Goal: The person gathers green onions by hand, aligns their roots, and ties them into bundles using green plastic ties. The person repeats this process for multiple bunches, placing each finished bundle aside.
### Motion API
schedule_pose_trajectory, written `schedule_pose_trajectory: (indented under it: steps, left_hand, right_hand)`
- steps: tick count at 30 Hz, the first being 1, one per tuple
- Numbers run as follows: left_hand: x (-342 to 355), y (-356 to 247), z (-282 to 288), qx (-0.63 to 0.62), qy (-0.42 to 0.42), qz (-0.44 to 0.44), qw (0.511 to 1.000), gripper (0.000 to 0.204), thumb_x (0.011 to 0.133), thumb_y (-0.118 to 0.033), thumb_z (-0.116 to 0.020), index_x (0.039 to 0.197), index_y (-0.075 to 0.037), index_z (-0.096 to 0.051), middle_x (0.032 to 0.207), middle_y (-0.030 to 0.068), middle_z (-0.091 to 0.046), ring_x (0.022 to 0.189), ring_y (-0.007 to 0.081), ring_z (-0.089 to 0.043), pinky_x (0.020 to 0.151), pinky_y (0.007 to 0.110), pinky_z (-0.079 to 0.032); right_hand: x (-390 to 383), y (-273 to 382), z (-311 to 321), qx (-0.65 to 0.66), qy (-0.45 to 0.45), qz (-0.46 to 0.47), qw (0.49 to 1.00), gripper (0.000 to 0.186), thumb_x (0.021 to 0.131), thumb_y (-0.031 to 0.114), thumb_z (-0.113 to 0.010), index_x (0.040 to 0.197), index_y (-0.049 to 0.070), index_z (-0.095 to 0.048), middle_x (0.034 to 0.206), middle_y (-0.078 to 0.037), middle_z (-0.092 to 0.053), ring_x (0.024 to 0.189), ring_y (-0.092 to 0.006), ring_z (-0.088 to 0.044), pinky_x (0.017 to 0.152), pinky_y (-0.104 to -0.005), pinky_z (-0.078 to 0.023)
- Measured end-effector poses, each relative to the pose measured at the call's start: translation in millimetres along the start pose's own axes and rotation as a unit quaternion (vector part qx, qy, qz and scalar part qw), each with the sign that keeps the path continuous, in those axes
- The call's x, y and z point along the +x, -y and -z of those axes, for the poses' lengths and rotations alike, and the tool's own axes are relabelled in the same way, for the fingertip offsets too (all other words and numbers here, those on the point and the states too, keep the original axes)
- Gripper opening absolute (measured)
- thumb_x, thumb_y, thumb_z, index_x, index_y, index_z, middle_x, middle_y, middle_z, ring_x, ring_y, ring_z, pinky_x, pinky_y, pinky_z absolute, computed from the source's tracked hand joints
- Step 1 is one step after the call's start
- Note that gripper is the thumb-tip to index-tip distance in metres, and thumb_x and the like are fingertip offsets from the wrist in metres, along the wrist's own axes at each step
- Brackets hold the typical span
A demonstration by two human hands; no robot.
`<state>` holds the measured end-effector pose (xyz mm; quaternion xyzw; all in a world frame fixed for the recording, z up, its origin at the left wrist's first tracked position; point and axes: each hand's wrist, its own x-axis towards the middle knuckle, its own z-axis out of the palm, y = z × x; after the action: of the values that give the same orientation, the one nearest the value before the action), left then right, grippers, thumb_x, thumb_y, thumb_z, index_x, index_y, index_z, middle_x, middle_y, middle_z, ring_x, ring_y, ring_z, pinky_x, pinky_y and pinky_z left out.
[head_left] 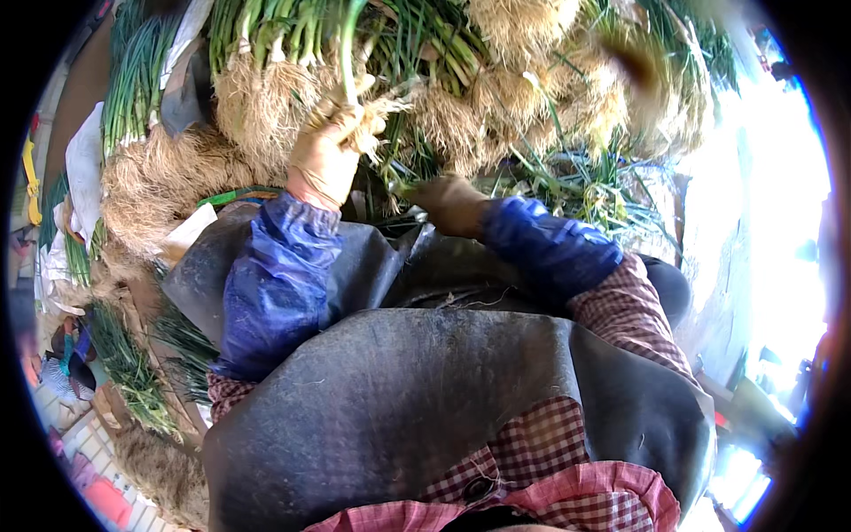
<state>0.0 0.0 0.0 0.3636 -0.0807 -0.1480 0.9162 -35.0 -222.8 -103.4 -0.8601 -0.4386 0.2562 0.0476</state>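
My left hand (326,155) is closed around the white base of a green onion (348,55). Its green stalk points up and away from me, and pale roots hang beside my fingers. To the right and a little nearer, my right hand (452,206) is closed, its fingertips toward the left hand. A greenish scrap shows at those fingertips, too small and blurred to name. Just beyond the left hand lie bundled green onions (266,97) with thick straw-coloured roots facing me. Loose green leaves (585,191) are strewn right of my right hand.
More root-on bundles (523,97) are heaped at the far side, and others (133,173) at the left. A dark apron (390,390) covers my lap. Lower left lie a small green bunch (133,372) and a root clump (160,470). Bright glare fills the right side.
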Motion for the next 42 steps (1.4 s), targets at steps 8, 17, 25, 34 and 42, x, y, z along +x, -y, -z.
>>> schedule_pose_trajectory:
  steps: [8,17,25,34,42]
  left_hand:
    - [1.1,-1.5,-7.0,-0.052,-0.076,0.022,0.995,0.036,0.092,0.002,-0.054,0.127,-0.001,-0.059,0.119,0.0151,-0.064,0.113,0.0298,-0.061,0.1,0.044,-0.049]
    - [7.0,18.5,-42.0,-0.064,-0.064,0.021,0.996,0.034,0.094,-0.003,-0.056,0.128,-0.001,-0.058,0.113,0.0158,-0.067,0.098,0.0236,-0.066,0.082,0.038,-0.057]
    - [15.7,41.6,-67.3,-0.164,-0.047,0.107,0.979,0.034,0.094,-0.002,-0.052,0.127,0.004,-0.057,0.108,0.0195,-0.067,0.091,0.0244,-0.064,0.082,0.038,-0.051]
    - [38.5,15.5,-65.7,-0.09,-0.112,0.033,0.989,0.02,0.091,-0.001,-0.052,0.107,-0.003,-0.065,0.098,0.0162,-0.067,0.076,0.0193,-0.064,0.066,0.032,-0.053]
    - [38.4,21.7,-64.8,0.016,-0.249,0.116,0.961,0.033,0.099,-0.031,-0.055,0.106,0.0,-0.067,0.059,-0.0069,-0.044,0.043,0.0044,-0.036,0.038,0.02,-0.029]
  right_hand:
    - [17.7,-28.9,-92.9,-0.176,-0.137,0.06,0.973,0.056,0.085,0.025,-0.055,0.139,0.012,-0.048,0.138,-0.01,-0.053,0.13,-0.0283,-0.046,0.114,-0.0468,-0.026]
    - [-210.6,-210.9,-113.4,0.005,0.17,-0.352,0.92,0.059,0.085,0.053,-0.059,0.129,0.014,-0.061,0.124,-0.018,-0.063,0.11,-0.0346,-0.063,0.094,-0.045,-0.049]
    - [-146.4,-111.4,56.5,0.39,-0.2,-0.111,0.892,0.037,0.092,0.02,-0.06,0.127,0.008,-0.06,0.112,-0.015,-0.067,0.095,-0.0299,-0.065,0.083,-0.034,-0.052]
    - [-36.4,-51.9,169.0,0.169,-0.455,-0.159,0.86,0.036,0.09,0.027,-0.06,0.121,0.008,-0.061,0.118,-0.018,-0.064,0.098,-0.0366,-0.065,0.084,-0.0431,-0.053]
    - [-19.9,-88.9,193.2,0.118,-0.14,-0.378,0.908,0.035,0.088,0.036,-0.057,0.1,0.006,-0.069,0.098,-0.019,-0.069,0.093,-0.0362,-0.067,0.083,-0.0438,-0.052]
